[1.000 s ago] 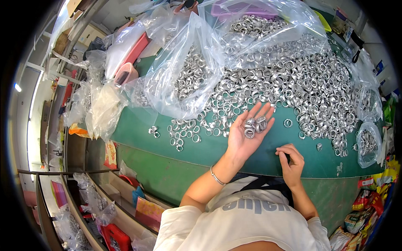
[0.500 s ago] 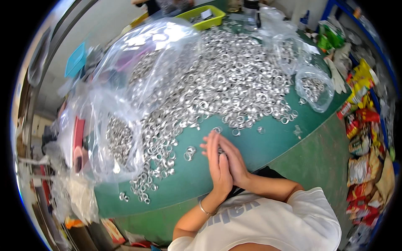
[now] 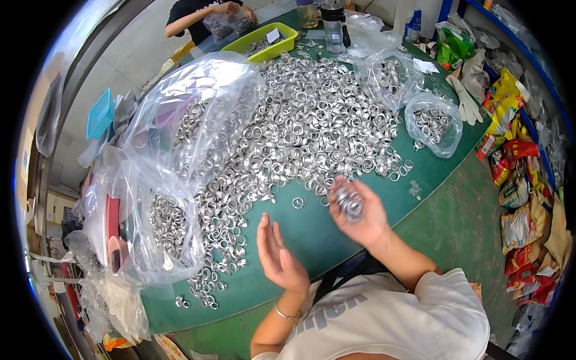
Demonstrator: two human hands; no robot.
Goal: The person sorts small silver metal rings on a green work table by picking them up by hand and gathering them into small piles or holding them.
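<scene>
Metal rings [image 3: 350, 204] fill the cupped palm of my right hand [image 3: 369, 222], which is raised above the near side of the table. To its left, my left hand [image 3: 281, 258] is held up with the fingers stretched and nothing in it. Beyond both hands, a wide heap of silvery rings [image 3: 312, 120] spreads over the green table [image 3: 324, 246]. A couple of loose rings [image 3: 299, 203] lie between the heap and my hands.
Left of the heap lie large clear bags [image 3: 174, 144] with rings inside. Two smaller ring bags [image 3: 433, 125] sit at right near a white glove [image 3: 464, 101]. Farther back are a yellow-green tray [image 3: 264, 45], a tumbler [image 3: 333, 30] and another person's hands [image 3: 231, 12] holding a bag.
My hands were pressed together and have parted. The right one has moved right, showing rings in its palm; the left has moved left and down. The view has shifted, bringing the other person's hands into sight.
</scene>
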